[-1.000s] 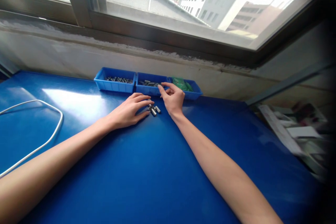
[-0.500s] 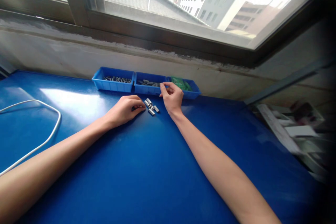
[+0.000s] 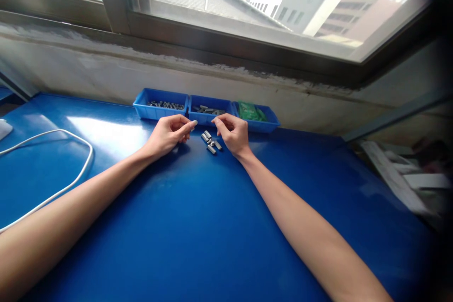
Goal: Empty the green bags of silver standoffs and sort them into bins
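Observation:
Several short metal pieces (image 3: pixel 211 149) lie in a small group on the blue table (image 3: pixel 198 226). Left of them, my left hand (image 3: pixel 170 134) is raised a little over the table, thumb and fingers pinched; what it holds, if anything, is too small to make out. To the right of the pieces is my right hand (image 3: pixel 233 133), its thumb and forefinger together near the front of the middle blue bin (image 3: pixel 208 118). Anything between those fingertips is also too small to tell. Grey cylindrical parts (image 3: pixel 203 108) lie inside that bin.
A left bin (image 3: pixel 152 112) holds small metal parts, and a right bin (image 3: pixel 265 126) holds green bags (image 3: pixel 249 111). A white cable (image 3: pixel 79 174) curves across the table's left side. Behind the bins runs a wall (image 3: pixel 106 68) under a window.
My left hand has lifted from beside the metal pieces and turned, its fingertips now higher. My right hand has drawn slightly back from the middle bin. The view has shifted a little.

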